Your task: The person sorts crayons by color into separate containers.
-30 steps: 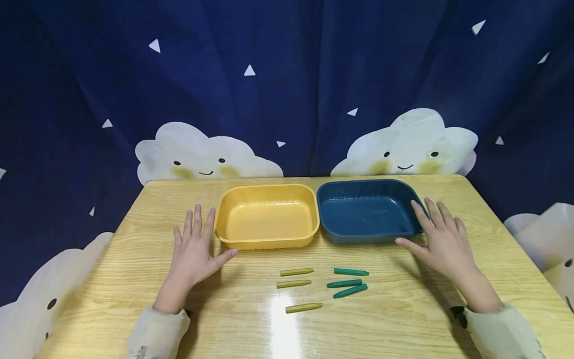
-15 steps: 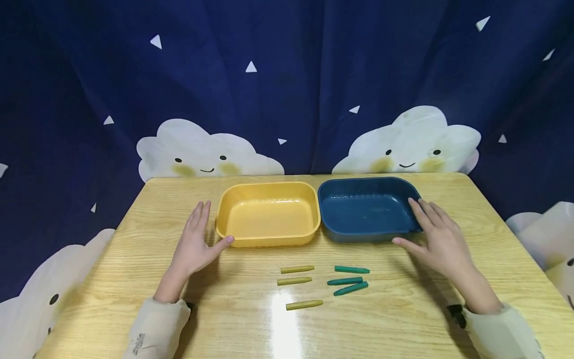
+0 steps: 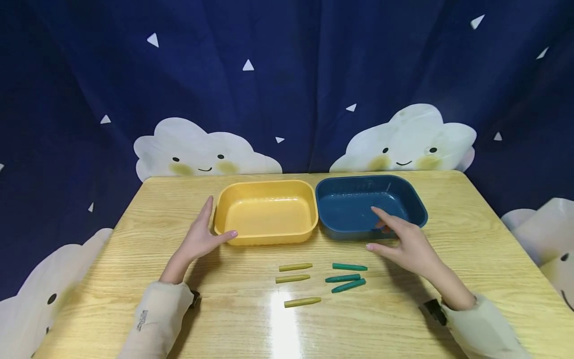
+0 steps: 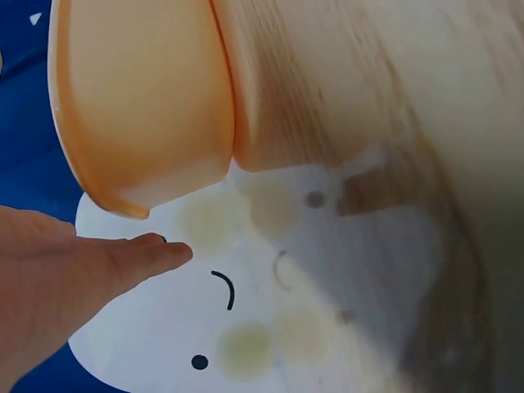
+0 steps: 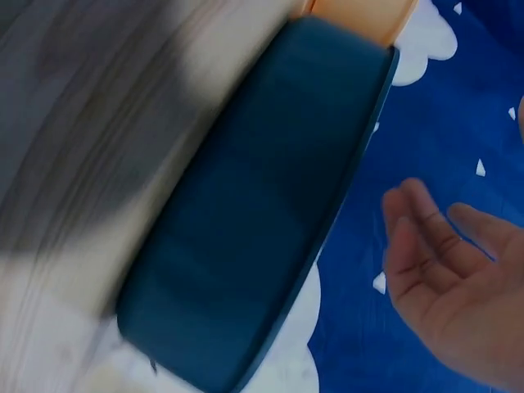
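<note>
Basically, cloud-print curtain (image 3: 287, 89) at back, table (image 3: 244, 319) in front of it. On the table's far part: blue tray (image 3: 347, 212) & yellow tray (image 3: 269, 217) side by side, yellow to the L, rims touching or v. nearly. Both prob. light, stiff plastic, a bit slick; rim at the short ends = best hold.

L hand (image 3: 200, 235) at yellow tray's L end, fingers extended, thumb spread over the near corner, nothing gripped; can't tell if it touches. R hand (image 3: 411, 244) at blue tray's near R part, fingers part bent, gap btwn thumb & forefinger, also holding nothing; R wrist view shows it apart from the tray.

Then 3 yellow crayons (image 3: 293, 278) in a loose column, near side of yellow tray; 3 green crayons (image 3: 343, 278) to their R, packed closer. Should be v. light, waxy, rigid but snappable if bent; may roll. Best: gentle thumb-&-finger pinch mid-length, across the barrel.
</note>
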Demonstrator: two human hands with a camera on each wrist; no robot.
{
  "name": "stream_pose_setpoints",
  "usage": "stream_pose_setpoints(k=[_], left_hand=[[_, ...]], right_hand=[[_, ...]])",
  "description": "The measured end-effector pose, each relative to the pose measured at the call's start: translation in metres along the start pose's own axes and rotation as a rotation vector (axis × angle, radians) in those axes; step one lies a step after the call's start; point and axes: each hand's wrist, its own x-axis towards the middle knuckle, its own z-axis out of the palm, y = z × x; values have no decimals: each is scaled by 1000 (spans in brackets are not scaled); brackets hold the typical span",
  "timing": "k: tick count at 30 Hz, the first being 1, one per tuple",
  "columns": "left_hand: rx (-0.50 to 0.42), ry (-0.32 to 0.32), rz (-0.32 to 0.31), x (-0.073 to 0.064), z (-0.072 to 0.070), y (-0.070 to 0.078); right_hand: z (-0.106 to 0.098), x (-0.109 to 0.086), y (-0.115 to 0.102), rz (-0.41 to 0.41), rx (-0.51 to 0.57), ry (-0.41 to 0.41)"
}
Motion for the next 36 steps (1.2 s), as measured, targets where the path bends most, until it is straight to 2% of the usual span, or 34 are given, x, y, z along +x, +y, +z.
stream_pose_setpoints(k=[5, 9, 13, 15, 18, 24, 31, 36], left_hand=[[-43, -19, -14, 3, 2, -1], [-54, -33, -4, 5, 4, -5], [-51, -38, 7, 6, 5, -7], [-54, -42, 6, 6, 5, -7], [-60, -48, -7, 6, 5, -6], [-65, -56, -16, 7, 6, -5], [-53, -69, -31, 8, 7, -6], [-59, -74, -36, 8, 6, -7]], right_hand=[[15, 8, -10, -56, 190, -63], [28, 11, -16, -61, 338, -147], [43, 13, -21, -60, 429, -207], [49, 15, -24, -69, 455, -233], [46, 19, -40, -89, 493, -272], [61, 19, -36, -71, 535, -373], [74, 15, -43, -127, 579, -412], [81, 11, -50, -167, 563, -438]])
